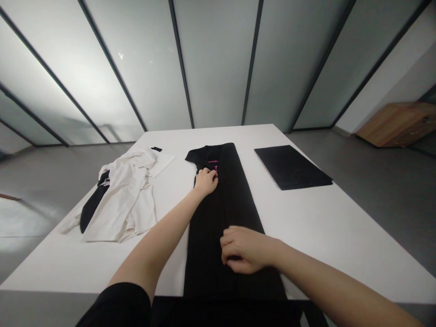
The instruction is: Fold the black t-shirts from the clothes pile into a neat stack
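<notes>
A long black garment point(221, 213) lies folded lengthwise down the middle of the white table point(306, 227), with a pink print point(213, 162) near its collar end. My left hand point(205, 181) rests at the far part of the garment, its fingers gripping the fabric beside the print. My right hand point(242, 250) sits on the near part, fingers curled and pinching the folded cloth. Where the cloth runs under my hands, it is hidden.
To the left lie a crumpled white garment point(122, 195) over a black piece point(92, 204), a white sheet point(161, 163) and a small black item point(156, 149). A flat folded black stack point(293, 167) lies to the right. A wooden cabinet point(398, 124) stands beyond the table.
</notes>
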Motion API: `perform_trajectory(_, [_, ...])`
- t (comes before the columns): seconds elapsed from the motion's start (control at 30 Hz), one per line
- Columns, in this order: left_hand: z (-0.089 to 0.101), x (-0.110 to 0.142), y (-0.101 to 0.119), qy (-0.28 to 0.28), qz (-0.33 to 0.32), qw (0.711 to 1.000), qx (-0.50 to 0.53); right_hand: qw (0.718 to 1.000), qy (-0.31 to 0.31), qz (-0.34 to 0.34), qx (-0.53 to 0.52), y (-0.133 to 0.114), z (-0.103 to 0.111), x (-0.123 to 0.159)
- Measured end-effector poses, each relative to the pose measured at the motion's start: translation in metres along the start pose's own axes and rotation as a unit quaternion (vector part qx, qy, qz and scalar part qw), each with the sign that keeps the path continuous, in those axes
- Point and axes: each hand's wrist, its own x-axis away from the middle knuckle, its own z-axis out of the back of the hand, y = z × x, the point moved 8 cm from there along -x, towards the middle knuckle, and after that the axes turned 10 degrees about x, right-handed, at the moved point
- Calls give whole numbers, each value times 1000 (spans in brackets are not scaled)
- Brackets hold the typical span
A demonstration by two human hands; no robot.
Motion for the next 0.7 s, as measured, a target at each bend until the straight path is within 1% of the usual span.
perform_trajectory(0.13, [1, -2, 0, -7, -20, 1000, -10, 999, -10, 28, -28, -5, -4, 1])
perform_trajectory(0.3, [1, -4, -4, -30, -36, 999, 6, 999, -29, 45, -5, -11, -12, 3])
perform_trajectory(0.47, [2, -1, -3, -27, -36, 999, 7, 997, -37, 62, -21, -19, -17, 1])
perform_trajectory(0.57, [5, -3, -1, -38, -22, 999, 6, 996, -34, 63, -50, -19, -19, 0])
perform_trajectory(0.7, [9, -9, 5, -76, 32, 997, 1, 991, -29, 74, -106, -19, -24, 1])
